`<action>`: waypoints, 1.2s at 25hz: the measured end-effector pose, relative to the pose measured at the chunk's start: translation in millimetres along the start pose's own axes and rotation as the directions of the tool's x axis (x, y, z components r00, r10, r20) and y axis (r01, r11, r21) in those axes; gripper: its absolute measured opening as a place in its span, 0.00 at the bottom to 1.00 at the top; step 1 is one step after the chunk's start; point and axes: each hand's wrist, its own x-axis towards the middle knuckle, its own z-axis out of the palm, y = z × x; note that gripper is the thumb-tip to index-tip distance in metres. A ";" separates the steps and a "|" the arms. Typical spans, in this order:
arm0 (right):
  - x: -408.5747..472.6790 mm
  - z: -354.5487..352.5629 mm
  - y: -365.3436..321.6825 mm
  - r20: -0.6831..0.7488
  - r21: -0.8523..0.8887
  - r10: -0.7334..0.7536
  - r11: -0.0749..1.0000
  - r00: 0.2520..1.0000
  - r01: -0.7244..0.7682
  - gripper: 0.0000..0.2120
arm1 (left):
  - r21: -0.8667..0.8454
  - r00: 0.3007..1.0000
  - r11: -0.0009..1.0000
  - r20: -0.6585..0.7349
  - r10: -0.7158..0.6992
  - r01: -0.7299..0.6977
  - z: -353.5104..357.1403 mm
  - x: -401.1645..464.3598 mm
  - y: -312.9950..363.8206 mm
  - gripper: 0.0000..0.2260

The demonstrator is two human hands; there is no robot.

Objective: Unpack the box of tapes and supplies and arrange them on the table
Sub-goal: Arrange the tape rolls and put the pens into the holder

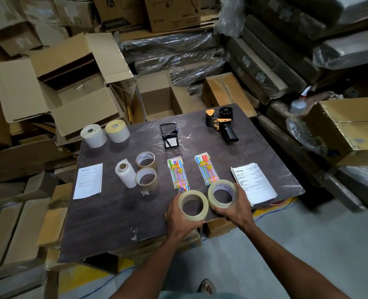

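Both my forearms reach forward from the bottom of the view, each hand curled round a roll of clear packing tape at the near edge of the table (105,223). My left hand (178,216) grips the left clear roll (193,205) from below and outside, fingers wrapped on its rim; my right hand (236,209) holds the right clear roll (222,193) the same way. The two rolls sit just beside each other, apparently touching, and I cannot tell whether they rest on the dark tabletop or hover just over it. Just beyond them lie two packets of coloured pens (178,174), side by side, and to the right a stack of printed papers (254,183). Further left stand two brown tape rolls (146,169), a white paper roll (126,173) touching them, and a single printed sheet (88,180). At the far side are two label rolls (105,133), a black mesh pen holder (169,134) and a tape dispenser gun (222,124). Open cardboard boxes (66,83) crowd the floor behind. I judge this a late step: setting the clear rolls down as a pair. Next, I would lower them flat, line them up below the pens, and let go.
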 end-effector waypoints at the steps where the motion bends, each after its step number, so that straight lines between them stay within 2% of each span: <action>1: -0.5 -0.1 -1.3 0.002 -0.002 0.007 1.000 1.000 -0.007 0.42 | -0.016 1.000 1.000 -0.014 0.006 -0.006 0.4 -0.5 0.0 0.46; 7: 4.0 -4.1 -19.5 -0.016 0.042 0.036 0.998 0.999 -0.035 0.42 | -0.115 0.983 0.987 -0.160 0.095 -0.114 -18.2 -4.0 7.2 0.40; 12: 24.2 -6.6 -54.8 0.000 0.097 -0.086 0.992 0.996 0.086 0.40 | -0.157 0.962 0.973 -0.238 0.131 -0.171 -53.3 1.7 12.8 0.42; 18: 55.2 16.5 -104.4 0.033 0.124 -0.167 0.979 0.985 0.162 0.47 | -0.143 0.901 0.939 -0.357 0.246 -0.313 -108.3 39.8 42.9 0.36; 22: 77.2 31.7 -151.8 -0.002 0.170 -0.215 0.962 0.977 0.212 0.43 | -0.126 0.838 0.909 -0.453 0.304 -0.398 -141.9 72.0 55.0 0.38; 26: 113.3 44.0 -179.9 -0.011 0.188 -0.243 0.952 0.970 0.241 0.43 | -0.211 0.852 0.917 -0.483 0.203 -0.338 -163.6 110.1 53.7 0.45; 30: 157.7 56.7 -206.7 -0.025 0.185 -0.257 0.949 0.966 0.257 0.42 | -0.253 0.866 0.921 -0.477 0.149 -0.297 -179.1 155.4 57.1 0.47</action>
